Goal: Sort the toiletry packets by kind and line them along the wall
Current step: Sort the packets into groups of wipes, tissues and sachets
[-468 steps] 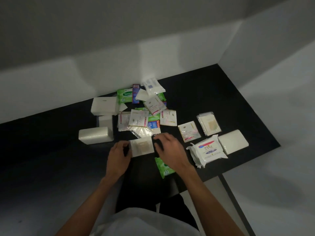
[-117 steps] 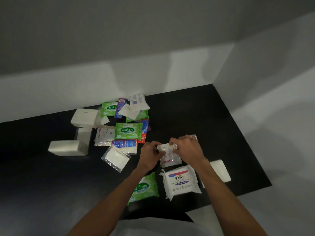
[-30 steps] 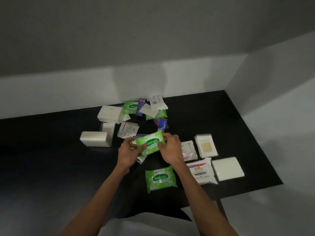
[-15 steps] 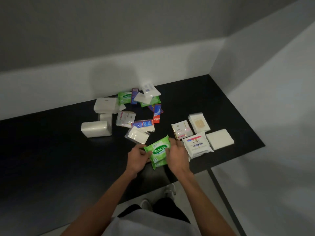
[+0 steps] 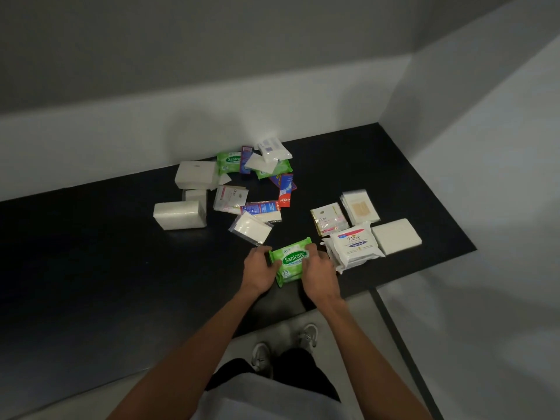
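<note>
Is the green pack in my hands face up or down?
Face up: Sanicare pack shows its logo between left hand and right hand.

We face a black table set into a corner between a pale back wall and side wall; the floor looks grey, perhaps concrete.

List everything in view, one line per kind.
held Sanicare pack: one, green, near the front edge.
other Sanicare packs: two, green, by the wall.
tissue packs: four, white, three left, one far right.
Dove wipes pack: one, white, right of the held pack.
Dove sachets: two lots, pale, behind the wipes and mid-pile.
plaster sachets: one stack, tan, right rear.
Colgate packets: two, red-blue, mid-pile.
clear pouch: one, white inside, front of pile.
blue-printed packet: one, white, by the wall.
table: one, black, against the wall.
shoes: two, grey, floor.
left grip, right grip: bare hands, curled on the held pack's ends.
</note>
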Demonstrator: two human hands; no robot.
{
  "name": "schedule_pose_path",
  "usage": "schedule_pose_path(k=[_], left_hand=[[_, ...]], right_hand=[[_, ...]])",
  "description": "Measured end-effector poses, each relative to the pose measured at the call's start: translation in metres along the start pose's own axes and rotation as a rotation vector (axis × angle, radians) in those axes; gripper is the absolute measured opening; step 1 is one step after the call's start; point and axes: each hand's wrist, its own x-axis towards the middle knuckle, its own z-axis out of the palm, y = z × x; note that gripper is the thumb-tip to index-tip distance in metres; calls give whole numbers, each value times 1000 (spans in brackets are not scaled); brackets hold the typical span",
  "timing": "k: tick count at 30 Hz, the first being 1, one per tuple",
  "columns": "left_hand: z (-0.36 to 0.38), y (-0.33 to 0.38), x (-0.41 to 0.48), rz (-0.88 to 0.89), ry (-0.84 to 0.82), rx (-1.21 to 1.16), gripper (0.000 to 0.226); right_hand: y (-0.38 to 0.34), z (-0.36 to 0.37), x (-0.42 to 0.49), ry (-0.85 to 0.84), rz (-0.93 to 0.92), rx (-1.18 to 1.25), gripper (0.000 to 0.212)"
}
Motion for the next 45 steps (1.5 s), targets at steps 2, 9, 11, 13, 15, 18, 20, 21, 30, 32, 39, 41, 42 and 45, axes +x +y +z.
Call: schedule_pose_path(k=[2, 9, 11, 13, 15, 18, 20, 21, 30, 32, 39, 41, 42, 45], left_hand=[[0, -2, 1, -19, -38, -61, 49], [-1, -12, -16, 2, -20, -127, 51], [1, -20, -21, 26, -2, -122, 46], [3, -22, -25, 55, 13, -110, 39], [4, -23, -27, 64, 22, -113, 37], [4, -21, -25, 74, 19, -101, 36], [3, -22, -24, 86, 13, -82, 36], [2, -22, -23, 94, 7, -65, 36], [-7, -21, -27, 281, -23, 158, 30], [-10, -18, -28, 293, -35, 209, 29], [-19, -13, -17, 343, -38, 244, 23], [-23, -9, -9, 341, -27, 233, 25], [-25, -6, -4, 325, -21, 223, 27], [-32, 8, 16, 262, 31, 167, 29]], right_hand=[[4, 2, -1, 4, 0, 34, 36], [11, 11, -18, 40, -3, 145, 41], [13, 15, -24, 41, 8, 122, 37], [15, 18, -27, 62, 10, 107, 37], [14, 21, -29, 86, -1, 82, 36], [12, 27, -30, 118, -28, 12, 38], [11, 29, -30, 142, -36, -59, 42], [11, 29, -30, 157, -57, -105, 44], [12, 27, -33, 131, -176, -253, 48], [13, 24, -31, 136, -204, -272, 47], [-1, 10, -19, 109, -205, -326, 34], [-7, 0, -12, 115, -186, -282, 33], [-10, -5, -6, 120, -184, -253, 32], [-18, -20, 17, 145, -192, -190, 28]])
